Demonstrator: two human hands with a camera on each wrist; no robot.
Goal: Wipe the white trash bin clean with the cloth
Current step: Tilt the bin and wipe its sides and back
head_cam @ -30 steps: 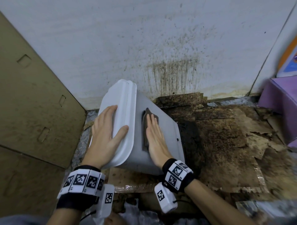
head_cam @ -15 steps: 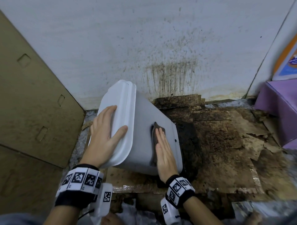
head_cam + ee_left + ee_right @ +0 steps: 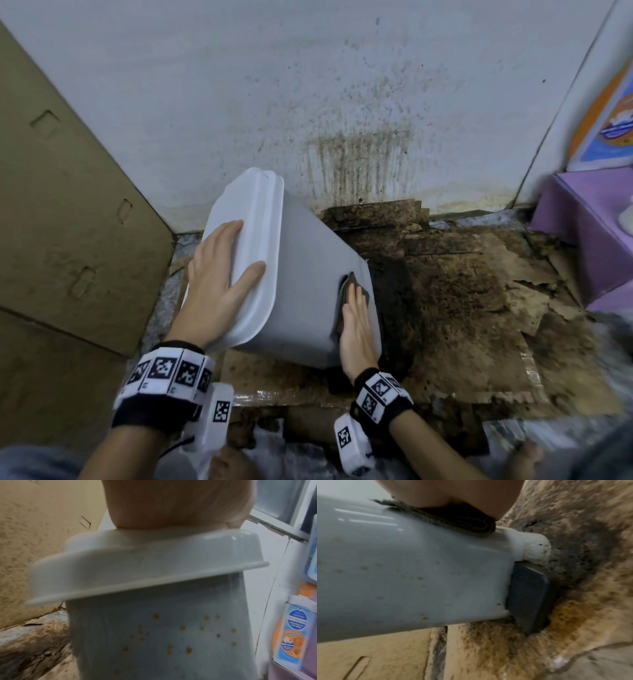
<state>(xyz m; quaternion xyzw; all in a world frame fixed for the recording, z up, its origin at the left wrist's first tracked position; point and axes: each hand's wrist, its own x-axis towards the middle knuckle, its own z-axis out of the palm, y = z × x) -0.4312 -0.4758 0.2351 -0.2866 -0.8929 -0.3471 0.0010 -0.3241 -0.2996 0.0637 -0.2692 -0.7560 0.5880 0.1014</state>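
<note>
- Hands first, nearest us: left hand spread flat on the lid, bracing; right hand straight-fingered, gripping nothing, pressing the cloth onto the side
- white trash bin tipped on stained cardboard, long axis running lid-left to base-right; right hand sits by the base end
- yellowish specks dot the near face; grimy wall beyond

Stained, peeling cardboard sheets cover the floor along a spattered wall. The tilted white trash bin rests on them, a purple box standing just beside.
</note>
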